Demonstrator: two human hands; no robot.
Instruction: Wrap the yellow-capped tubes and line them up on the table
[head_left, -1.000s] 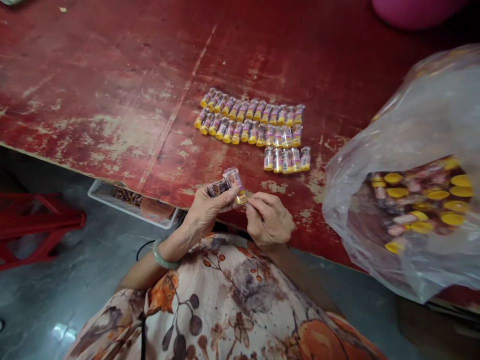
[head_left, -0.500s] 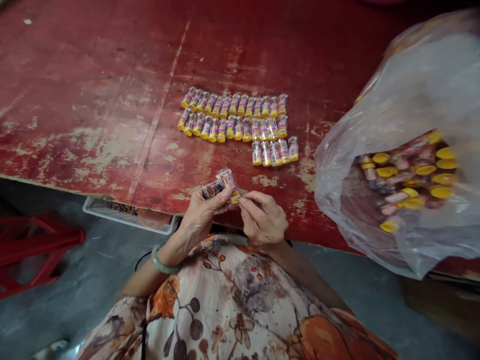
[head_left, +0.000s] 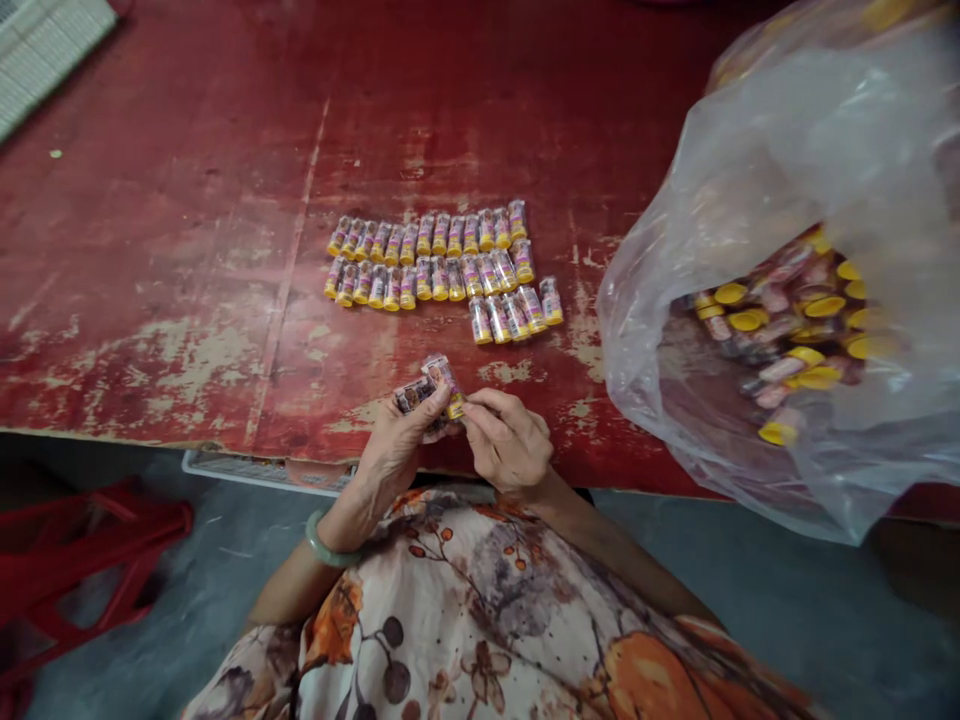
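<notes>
My left hand is closed around a small stack of dark printed wrappers, with the thumb pressing a small yellow-ended tube in a clear printed wrapper on top. My right hand pinches the yellow lower end of that tube between thumb and fingertips. Both hands are just above the table's front edge. Beyond them, similar wrapped tubes lie side by side in two long rows and one short row, yellow ends towards me.
A big clear plastic bag on the right holds many yellow-capped tubes. The worn red table spans the view. Below its edge are a white tray and a red stool. A pale ribbed object lies at the far left corner.
The camera view has shifted, so the rows and bag appear further left and the pale object shows at the corner. Both hands keep nearly the same grip on the tube.
</notes>
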